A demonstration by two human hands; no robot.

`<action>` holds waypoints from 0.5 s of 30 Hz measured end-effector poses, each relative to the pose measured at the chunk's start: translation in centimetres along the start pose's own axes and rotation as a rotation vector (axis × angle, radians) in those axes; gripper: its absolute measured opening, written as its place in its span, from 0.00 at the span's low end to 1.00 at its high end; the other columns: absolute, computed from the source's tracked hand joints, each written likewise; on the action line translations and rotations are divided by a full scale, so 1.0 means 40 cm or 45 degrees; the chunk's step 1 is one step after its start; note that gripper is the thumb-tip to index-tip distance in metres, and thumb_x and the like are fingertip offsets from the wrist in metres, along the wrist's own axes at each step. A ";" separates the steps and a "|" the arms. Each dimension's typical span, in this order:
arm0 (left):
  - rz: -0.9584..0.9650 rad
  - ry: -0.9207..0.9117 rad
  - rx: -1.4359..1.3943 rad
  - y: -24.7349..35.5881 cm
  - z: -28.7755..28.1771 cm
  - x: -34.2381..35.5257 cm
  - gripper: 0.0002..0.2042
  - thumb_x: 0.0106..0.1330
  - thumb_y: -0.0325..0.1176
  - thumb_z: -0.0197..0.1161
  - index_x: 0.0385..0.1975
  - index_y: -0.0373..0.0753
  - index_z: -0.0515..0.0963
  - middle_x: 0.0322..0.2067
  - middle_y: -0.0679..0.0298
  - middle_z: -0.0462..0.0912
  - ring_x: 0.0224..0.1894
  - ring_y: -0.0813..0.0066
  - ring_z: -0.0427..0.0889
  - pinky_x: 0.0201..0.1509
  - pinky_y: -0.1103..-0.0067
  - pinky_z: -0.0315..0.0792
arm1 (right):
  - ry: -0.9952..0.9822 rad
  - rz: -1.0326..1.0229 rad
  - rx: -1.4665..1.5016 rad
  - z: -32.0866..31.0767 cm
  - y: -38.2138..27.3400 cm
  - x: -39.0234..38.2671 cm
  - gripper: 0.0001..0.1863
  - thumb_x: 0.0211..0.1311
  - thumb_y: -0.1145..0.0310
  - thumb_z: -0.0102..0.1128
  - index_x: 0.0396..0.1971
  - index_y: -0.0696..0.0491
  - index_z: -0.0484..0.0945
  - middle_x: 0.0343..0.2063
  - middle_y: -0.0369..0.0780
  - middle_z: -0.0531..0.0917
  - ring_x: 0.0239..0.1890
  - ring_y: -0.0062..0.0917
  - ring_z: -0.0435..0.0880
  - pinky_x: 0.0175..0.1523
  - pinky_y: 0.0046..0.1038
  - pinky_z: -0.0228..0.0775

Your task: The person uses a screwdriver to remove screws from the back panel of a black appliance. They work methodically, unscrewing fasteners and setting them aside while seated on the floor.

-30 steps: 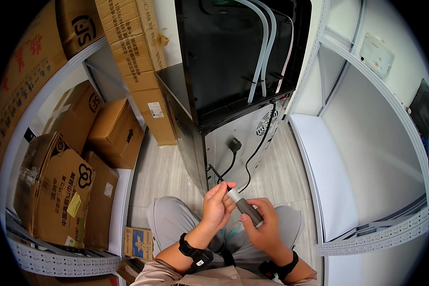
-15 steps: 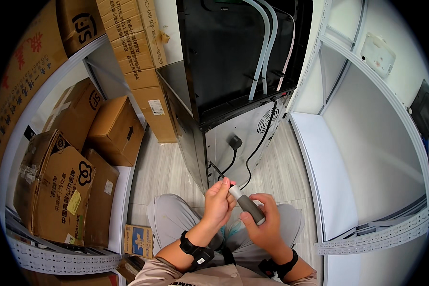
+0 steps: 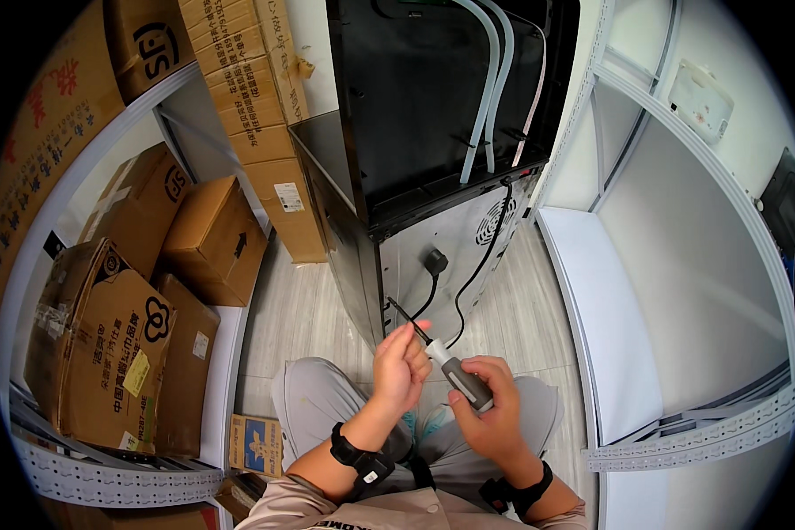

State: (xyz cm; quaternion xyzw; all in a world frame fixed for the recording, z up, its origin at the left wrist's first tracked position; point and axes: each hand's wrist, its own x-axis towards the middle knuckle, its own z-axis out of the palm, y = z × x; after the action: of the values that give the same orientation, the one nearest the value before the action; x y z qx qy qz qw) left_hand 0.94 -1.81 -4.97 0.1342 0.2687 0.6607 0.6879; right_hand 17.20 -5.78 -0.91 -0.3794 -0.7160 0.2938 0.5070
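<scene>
A screwdriver [image 3: 465, 382] with a grey handle, pale collar and dark shaft slants up to the left in front of me. Around its handle my right hand [image 3: 493, 408] is closed. Curled about the shaft, just ahead of the collar, is my left hand [image 3: 401, 369], its thumb and index finger pinching it. The tip meets the lower left edge of the appliance's pale metal back panel [image 3: 406, 265]. Near it, a black plug [image 3: 435, 261] with a cord hangs against the panel. Another black cable [image 3: 468, 291] runs down on the right.
The tall appliance's black upper back [image 3: 433, 115] carries two translucent hoses [image 3: 488, 88]. Cardboard boxes [image 3: 119, 353] fill the left shelf, and a tall carton [image 3: 274, 177] leans beside the appliance. On my right stands a white metal rack [image 3: 601, 309]. A small box [image 3: 256, 446] lies by my left knee.
My left hand has shifted slightly left along the shaft, baring more of it near the collar. The screwdriver handle has turned a little in my right hand, showing a lighter stripe.
</scene>
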 end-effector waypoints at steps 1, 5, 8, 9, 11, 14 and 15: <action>-0.008 0.025 -0.067 0.007 -0.005 0.010 0.13 0.76 0.41 0.49 0.44 0.37 0.74 0.15 0.77 0.55 0.14 0.86 0.51 0.18 0.84 0.49 | 0.008 -0.007 0.004 0.002 0.002 0.000 0.18 0.51 0.80 0.64 0.45 0.58 0.74 0.43 0.45 0.76 0.42 0.33 0.79 0.46 0.29 0.71; -0.066 0.048 -0.307 0.048 -0.011 0.058 0.13 0.75 0.41 0.48 0.46 0.41 0.75 0.14 0.76 0.56 0.14 0.84 0.53 0.16 0.84 0.51 | 0.016 -0.022 -0.017 -0.001 0.009 0.000 0.18 0.51 0.80 0.63 0.45 0.58 0.74 0.44 0.46 0.75 0.44 0.35 0.78 0.48 0.29 0.71; -0.059 0.001 -0.351 0.058 -0.019 0.074 0.12 0.75 0.40 0.49 0.46 0.41 0.75 0.14 0.75 0.57 0.13 0.84 0.53 0.16 0.84 0.51 | 0.023 -0.015 -0.005 0.001 0.007 0.000 0.18 0.51 0.80 0.63 0.44 0.58 0.74 0.44 0.47 0.76 0.44 0.36 0.78 0.49 0.30 0.71; -0.062 0.005 -0.361 0.057 -0.017 0.074 0.12 0.75 0.40 0.49 0.46 0.40 0.75 0.14 0.75 0.57 0.13 0.84 0.53 0.16 0.84 0.51 | 0.024 -0.017 -0.008 0.001 0.006 0.000 0.18 0.51 0.80 0.63 0.44 0.58 0.74 0.44 0.47 0.76 0.44 0.36 0.78 0.49 0.30 0.71; -0.066 0.014 -0.387 0.056 -0.017 0.076 0.12 0.75 0.39 0.50 0.46 0.40 0.75 0.14 0.75 0.58 0.13 0.84 0.53 0.16 0.84 0.51 | 0.026 -0.020 -0.015 0.001 0.007 0.000 0.18 0.51 0.80 0.63 0.44 0.58 0.74 0.44 0.47 0.76 0.44 0.36 0.78 0.50 0.30 0.71; -0.069 0.016 -0.433 0.062 -0.020 0.084 0.12 0.75 0.39 0.50 0.45 0.38 0.75 0.14 0.75 0.58 0.13 0.83 0.53 0.16 0.84 0.51 | 0.028 -0.021 -0.013 0.000 0.006 0.000 0.18 0.51 0.80 0.63 0.44 0.58 0.74 0.45 0.47 0.76 0.45 0.37 0.78 0.50 0.31 0.71; -0.074 0.007 -0.449 0.067 -0.021 0.086 0.12 0.75 0.38 0.50 0.44 0.38 0.75 0.14 0.75 0.58 0.13 0.83 0.54 0.16 0.84 0.51 | 0.028 -0.020 -0.015 0.000 0.008 -0.001 0.18 0.51 0.80 0.64 0.44 0.58 0.74 0.45 0.47 0.76 0.45 0.37 0.78 0.50 0.31 0.71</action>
State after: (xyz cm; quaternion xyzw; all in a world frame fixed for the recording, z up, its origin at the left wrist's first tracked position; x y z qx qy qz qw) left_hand -1.82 1.66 -4.87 0.0020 0.1544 0.6779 0.7188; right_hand 17.31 -5.64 -1.18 -0.3800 -0.7150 0.2814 0.5150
